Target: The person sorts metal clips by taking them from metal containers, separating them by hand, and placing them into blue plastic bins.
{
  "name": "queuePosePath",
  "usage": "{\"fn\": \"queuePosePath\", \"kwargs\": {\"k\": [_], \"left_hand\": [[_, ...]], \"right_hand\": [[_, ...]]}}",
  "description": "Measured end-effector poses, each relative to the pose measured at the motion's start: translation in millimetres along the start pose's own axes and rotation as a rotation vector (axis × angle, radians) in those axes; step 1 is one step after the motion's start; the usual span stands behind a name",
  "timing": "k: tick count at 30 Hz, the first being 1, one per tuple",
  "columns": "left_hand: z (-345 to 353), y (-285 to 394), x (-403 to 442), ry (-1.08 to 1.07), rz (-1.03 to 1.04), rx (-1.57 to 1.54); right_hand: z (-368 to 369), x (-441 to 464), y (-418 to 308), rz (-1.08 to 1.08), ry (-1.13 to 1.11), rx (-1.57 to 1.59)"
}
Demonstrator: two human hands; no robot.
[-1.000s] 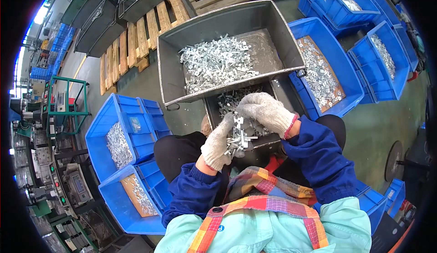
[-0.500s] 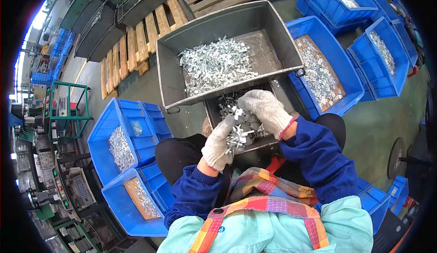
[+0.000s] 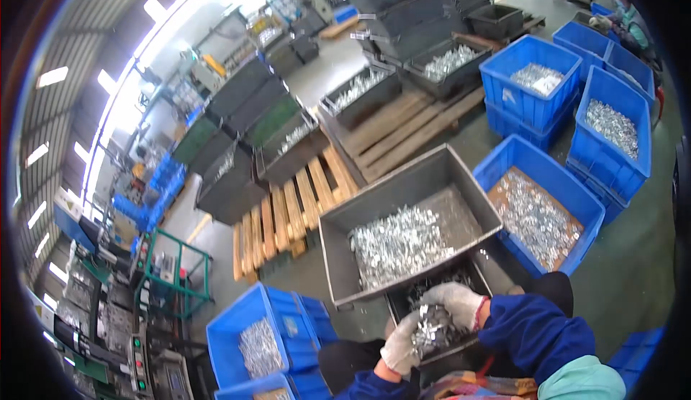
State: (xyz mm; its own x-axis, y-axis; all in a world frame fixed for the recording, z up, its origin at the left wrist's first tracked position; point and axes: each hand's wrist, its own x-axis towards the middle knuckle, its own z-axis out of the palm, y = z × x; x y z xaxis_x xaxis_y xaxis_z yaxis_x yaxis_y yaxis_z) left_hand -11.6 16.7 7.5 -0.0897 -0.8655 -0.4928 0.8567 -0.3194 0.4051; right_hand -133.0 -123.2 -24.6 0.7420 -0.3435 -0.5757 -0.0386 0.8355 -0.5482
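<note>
My left hand, in a white knit glove, curls around a handful of small shiny metal pieces. My right hand, gloved the same way, bends over the same handful from the upper right, its fingertips partly hidden. Both hands are close together over a dark grey bin between my knees, which holds more metal pieces. Just beyond it, a larger grey metal bin is tilted toward me, with a heap of bright metal pieces in its left part.
At right, a blue bin holds flat metal pieces on brown board; further blue bins are stacked behind. More blue bins stand at left. Wooden pallets and dark crates lie ahead. Another person sits far right.
The view has swung up and left, so the hands and bins appear lower and further right. My hands stay close together at the metal pieces.
</note>
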Motion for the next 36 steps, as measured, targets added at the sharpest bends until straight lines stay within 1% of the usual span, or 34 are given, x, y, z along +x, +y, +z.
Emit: {"fn": "queuePosePath", "kwargs": {"k": [2, 3, 4, 5, 6, 7, 8, 9, 10, 11, 12, 13, 14, 15, 16, 17, 18, 20, 23, 26, 27, 30, 31, 36], "left_hand": [[-16.8, -2.8, 7.2, -0.026, -0.032, -0.085], [-13.4, -1.4, 7.2, 0.037, -0.05, -0.115], [-23.3, 0.0, 7.7, 0.001, -0.078, -0.134], [-42.3, -3.7, 14.8, -0.016, -0.078, -0.157], [-38.1, -3.8, 17.5, -0.034, -0.076, -0.185], [-33.0, -8.7, 17.2, 0.058, -0.014, -0.101], [-40.7, -7.1, 19.1, -0.037, -0.089, -0.155], [-23.6, -7.7, 13.2, 0.022, -0.031, -0.134], [-4.3, -9.9, 12.7, 0.086, 0.007, -0.125], [4.1, -9.4, 13.4, 0.105, 0.053, -0.088], [-8.2, -9.4, 19.0, 0.102, 0.074, -0.049], [-1.8, -9.3, 17.6, 0.079, 0.094, -0.083], [3.0, -7.5, 18.4, 0.103, 0.107, -0.087], [10.7, -1.8, 20.2, -0.014, 0.036, -0.195], [1.4, -2.3, 19.2, 0.003, 0.087, -0.14], [0.1, 2.4, 17.5, -0.13, 0.107, -0.196], [4.6, 4.6, 16.1, -0.028, 0.123, -0.264], [-2.4, 11.4, 13.2, -0.119, 0.053, -0.329], [-5.2, 12.1, 13.7, -0.095, 0.104, -0.341], [-4.6, 11.6, 12.1, 0.02, 0.166, -0.259], [-3.1, 11.8, 10.6, 0.064, 0.171, -0.23], [4.0, 12.9, 7.6, 0.083, 0.188, -0.155], [2.6, 12.5, 8.9, 0.091, 0.19, -0.132], [-2.8, 11.9, 8.3, 0.032, 0.202, -0.287]], "right_hand": [[0.0, 4.1, 0.3, 0.042, 0.018, 0.021], [4.9, -3.3, -7.9, -0.081, 0.073, -0.181], [9.8, -15.1, -13.1, -0.202, 0.124, -0.381], [24.4, -37.9, -33.2, -0.318, 0.226, -0.819], [20.8, -31.6, -33.3, -0.48, 0.202, -1.032], [22.5, -30.6, -30.7, -0.6, 0.225, -1.094], [24.8, -31.8, -27.4, -0.717, 0.244, -1.151], [25.2, -28.2, -22.7, -0.756, 0.264, -1.135], [24.4, -26.2, -21.0, -0.601, 0.253, -1.01], [15.4, -16.4, -12.4, -0.69, 0.256, -0.885], [-4.7, 2.5, -5.7, -0.898, 0.183, -0.968], [0.2, -9.7, -16.6, -0.745, 0.125, -0.699], [5.0, -21.4, -27.6, -0.602, 0.096, -0.375], [9.6, -33.2, -38.3, -0.481, 0.112, -0.073], [-1.6, -21.4, -38.4, -0.395, 0.008, 0.192], [-12.9, -10.1, -38.3, -0.293, -0.069, 0.459], [-8.8, -13.7, -41.5, -0.368, -0.142, 0.495], [22.5, -43.9, -56.3, -0.406, 0.015, 0.554], [24.9, -49.8, -59.9, -0.339, 0.045, 0.417], [8.3, -39.0, -53.7, -0.199, 0.057, -0.003], [10.9, -37.8, -51.4, -0.197, 0.073, -0.122], [22.0, -42.2, -48.1, -0.202, 0.09, -0.485], [25.0, -48.1, -51.8, -0.152, 0.048, -0.535], [25.8, -47.8, -50.2, -0.184, -0.039, -0.531]]}}
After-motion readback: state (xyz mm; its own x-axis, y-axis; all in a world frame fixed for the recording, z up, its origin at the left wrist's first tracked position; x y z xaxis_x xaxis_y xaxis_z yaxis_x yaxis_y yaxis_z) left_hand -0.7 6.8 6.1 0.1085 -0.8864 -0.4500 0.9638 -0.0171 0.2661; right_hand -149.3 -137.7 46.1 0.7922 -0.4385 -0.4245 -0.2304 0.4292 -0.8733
